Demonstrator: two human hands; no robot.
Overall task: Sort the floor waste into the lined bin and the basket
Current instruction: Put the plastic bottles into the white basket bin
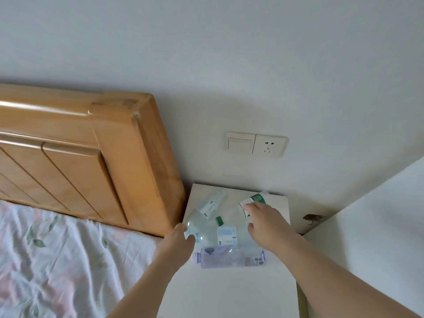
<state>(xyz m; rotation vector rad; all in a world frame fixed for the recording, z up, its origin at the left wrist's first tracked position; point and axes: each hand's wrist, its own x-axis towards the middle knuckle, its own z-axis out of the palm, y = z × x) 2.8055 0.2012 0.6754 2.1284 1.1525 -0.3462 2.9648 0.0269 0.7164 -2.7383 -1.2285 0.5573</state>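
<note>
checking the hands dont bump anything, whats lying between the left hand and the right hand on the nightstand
In the head view, a clear bottle with a green cap lies between the left hand and the right hand on the white nightstand.

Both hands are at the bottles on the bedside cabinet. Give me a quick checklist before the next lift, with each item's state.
1. Left hand has a grip on the clear bottle: cannot tell; the fingers touch its base end, but a closed hold is not visible.
2. Right hand has a grip on the green-labelled bottle: cannot tell; the fingertips lie on it, the thumb is apart.
3. Green-capped bottle clear of both hands: ok; it lies between them.
4. Purple bottle stable on the cabinet top: ok; it lies on its side, away from the edges.
5. Lined bin and basket located: not ok; neither is in view.
</note>
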